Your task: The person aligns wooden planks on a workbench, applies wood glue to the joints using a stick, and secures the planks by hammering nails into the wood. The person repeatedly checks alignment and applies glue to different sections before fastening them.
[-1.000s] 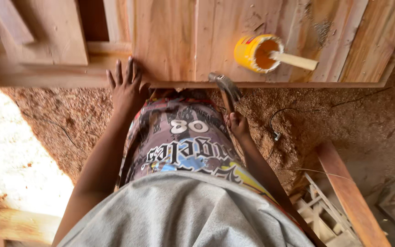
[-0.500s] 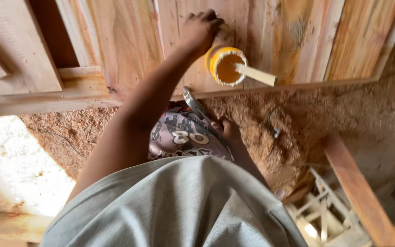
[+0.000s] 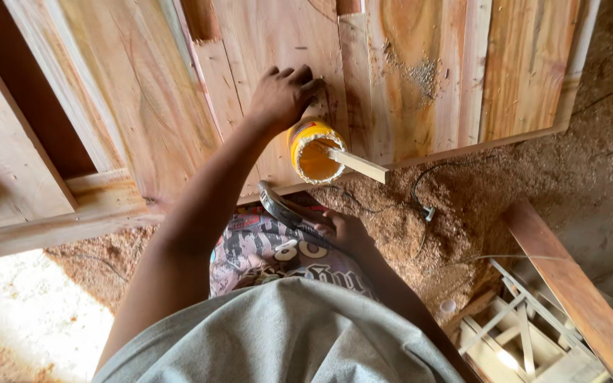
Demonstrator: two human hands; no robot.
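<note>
My left hand (image 3: 283, 96) reaches out over a large wooden panel (image 3: 420, 78) and rests on it with fingers curled, right beside the rim of a yellow can (image 3: 305, 136). The can holds orange-yellow glue, and a flat wooden stick (image 3: 355, 164) leans out of it to the right. Whether the fingers pinch anything is hidden. My right hand (image 3: 347, 231) stays low by my patterned shorts, closed around a hammer (image 3: 277, 202) whose metal head points toward the panel's near edge.
Sawdust covers the ground (image 3: 462, 220) in front of the panel. A thin cable (image 3: 420, 198) lies in it. A reddish plank (image 3: 569, 284) and a pale slatted frame (image 3: 512, 333) sit at the lower right. More boards (image 3: 51, 213) lie at the left.
My left hand left the panel's near edge and stretched forward to the spot beside the yellow can. The right hand kept the hammer by my side.
</note>
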